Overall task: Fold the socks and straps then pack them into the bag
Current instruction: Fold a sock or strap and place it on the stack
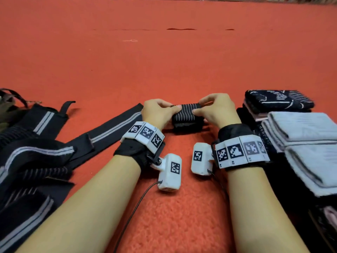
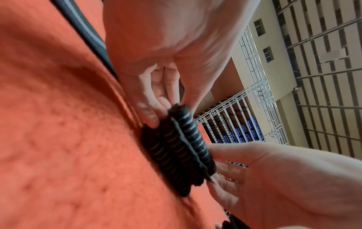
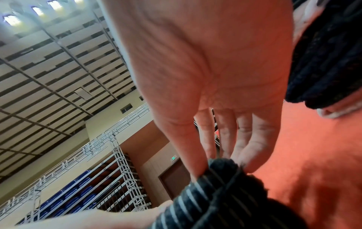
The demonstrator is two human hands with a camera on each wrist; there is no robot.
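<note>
Black with thin white stripes, the folded strap (image 1: pixel 187 115) lies on the orange carpet (image 1: pixel 164 61) and serves as the landmark. The left hand (image 1: pixel 157 113) pinches its left end with curled fingers and thumb; the right hand (image 1: pixel 216 110) pinches its right end the same way. In the left wrist view the strap (image 2: pixel 182 148) shows several stacked layers on the carpet. Left of the strap, unfolded black straps with grey stripes (image 1: pixel 36 157) sprawl across the carpet, one long strap (image 1: pixel 109 128) reaching just beside it. Right of the strap sit stacked folded dark socks (image 1: pixel 277 101) and folded white socks (image 1: pixel 306 141).
</note>
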